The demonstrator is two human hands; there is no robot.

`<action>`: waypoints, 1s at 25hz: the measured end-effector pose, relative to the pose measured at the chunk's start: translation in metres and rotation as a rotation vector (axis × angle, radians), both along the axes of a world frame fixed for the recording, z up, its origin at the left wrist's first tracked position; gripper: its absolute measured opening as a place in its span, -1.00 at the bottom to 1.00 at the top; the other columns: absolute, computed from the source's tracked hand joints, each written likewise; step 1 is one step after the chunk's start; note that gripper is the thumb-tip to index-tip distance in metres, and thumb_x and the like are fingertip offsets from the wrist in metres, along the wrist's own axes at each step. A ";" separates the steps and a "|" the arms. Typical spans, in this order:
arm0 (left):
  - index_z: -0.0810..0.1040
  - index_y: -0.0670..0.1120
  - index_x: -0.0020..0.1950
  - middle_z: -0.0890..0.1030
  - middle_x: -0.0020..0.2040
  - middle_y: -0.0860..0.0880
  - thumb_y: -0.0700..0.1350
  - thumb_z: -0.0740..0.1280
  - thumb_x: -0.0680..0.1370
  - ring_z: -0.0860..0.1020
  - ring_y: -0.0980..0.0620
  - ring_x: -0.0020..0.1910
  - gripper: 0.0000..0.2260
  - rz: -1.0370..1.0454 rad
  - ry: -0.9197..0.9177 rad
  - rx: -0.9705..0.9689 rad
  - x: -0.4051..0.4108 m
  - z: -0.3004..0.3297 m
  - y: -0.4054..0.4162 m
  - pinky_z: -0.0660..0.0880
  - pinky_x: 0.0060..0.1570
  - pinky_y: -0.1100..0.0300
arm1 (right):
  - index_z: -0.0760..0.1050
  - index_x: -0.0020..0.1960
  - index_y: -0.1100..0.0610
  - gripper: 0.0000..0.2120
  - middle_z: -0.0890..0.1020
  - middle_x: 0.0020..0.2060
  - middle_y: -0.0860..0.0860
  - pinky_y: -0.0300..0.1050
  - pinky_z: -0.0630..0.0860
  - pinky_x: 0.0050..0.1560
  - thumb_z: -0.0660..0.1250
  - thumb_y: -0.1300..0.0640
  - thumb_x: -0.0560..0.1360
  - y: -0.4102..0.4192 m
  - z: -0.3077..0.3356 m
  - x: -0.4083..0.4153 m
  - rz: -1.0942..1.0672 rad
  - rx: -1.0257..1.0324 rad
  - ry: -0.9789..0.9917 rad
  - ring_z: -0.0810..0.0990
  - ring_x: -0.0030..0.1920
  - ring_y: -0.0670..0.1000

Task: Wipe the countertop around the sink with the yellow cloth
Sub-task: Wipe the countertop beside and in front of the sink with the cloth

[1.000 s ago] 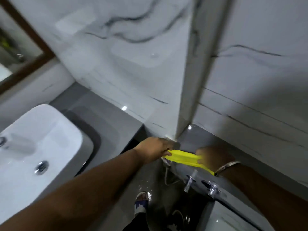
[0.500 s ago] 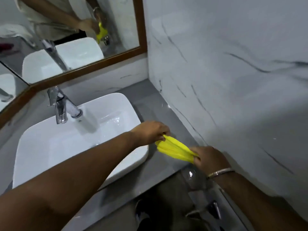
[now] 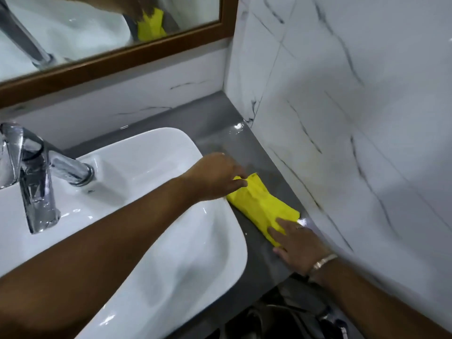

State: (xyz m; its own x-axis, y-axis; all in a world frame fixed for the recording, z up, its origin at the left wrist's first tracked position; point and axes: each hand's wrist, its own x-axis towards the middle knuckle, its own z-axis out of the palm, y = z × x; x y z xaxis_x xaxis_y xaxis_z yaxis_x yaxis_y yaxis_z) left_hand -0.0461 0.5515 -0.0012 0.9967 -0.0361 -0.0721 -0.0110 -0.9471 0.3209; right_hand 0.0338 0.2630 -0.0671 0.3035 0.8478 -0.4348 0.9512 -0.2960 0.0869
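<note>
Pressing the yellow cloth (image 3: 263,206) flat onto the grey surface (image 3: 220,133) right of the sink (image 3: 208,241), left hand (image 3: 215,176) pinching its far end, right hand (image 3: 297,243) spread open on its near end, we risk bunching it against the wall (image 3: 342,143).

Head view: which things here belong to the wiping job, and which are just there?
Job: cloth, countertop, sink, left hand, right hand.
Just there: faucet, mirror, wall, bracelet.
</note>
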 end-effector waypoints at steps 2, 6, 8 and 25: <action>0.62 -0.01 0.12 0.67 0.11 -0.06 0.23 0.11 0.53 0.57 -0.10 0.13 -0.56 0.077 -0.131 -0.004 -0.032 0.004 0.009 0.40 0.18 0.02 | 0.55 0.05 -0.04 -0.62 0.65 0.06 0.13 0.07 0.62 -0.20 0.13 -0.15 0.36 0.006 0.001 -0.001 -0.054 -0.002 0.055 0.67 -0.12 0.18; 0.29 -0.04 0.50 0.26 0.54 -0.10 0.40 0.10 0.49 0.19 -0.12 0.53 -0.28 0.304 -0.050 -0.063 -0.083 0.009 0.010 0.17 0.45 -0.14 | 0.53 0.13 0.02 -0.58 0.60 0.17 0.13 0.03 0.59 -0.07 0.10 -0.11 0.42 0.038 -0.005 0.015 -0.035 0.207 0.027 0.62 0.05 0.19; 0.14 -0.07 0.56 0.06 0.59 -0.10 0.47 0.08 0.45 0.01 -0.10 0.57 -0.15 0.317 0.012 -0.076 -0.084 0.004 -0.003 0.06 0.49 -0.18 | 0.36 0.36 0.07 -0.49 0.41 0.39 0.14 0.09 0.43 0.26 0.06 -0.14 0.50 0.061 -0.024 0.025 0.011 0.223 0.086 0.44 0.31 0.22; -0.14 -0.27 0.55 -0.22 0.56 -0.26 0.64 0.17 0.14 -0.25 -0.18 0.55 0.32 0.429 0.094 0.025 -0.064 -0.016 -0.037 -0.26 0.45 -0.27 | 0.15 0.46 0.10 -0.47 0.17 0.49 0.20 0.20 0.24 0.40 0.07 0.05 0.51 0.278 -0.067 0.106 -0.028 0.406 0.138 0.18 0.46 0.25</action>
State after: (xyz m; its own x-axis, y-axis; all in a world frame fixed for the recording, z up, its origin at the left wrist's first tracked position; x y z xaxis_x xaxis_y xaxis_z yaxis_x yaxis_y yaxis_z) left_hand -0.1103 0.5140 -0.0168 0.9100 0.3830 -0.1587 0.4134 -0.8670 0.2782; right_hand 0.1397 0.5413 -0.1340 0.2914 0.9508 -0.1055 0.9368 -0.3059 -0.1697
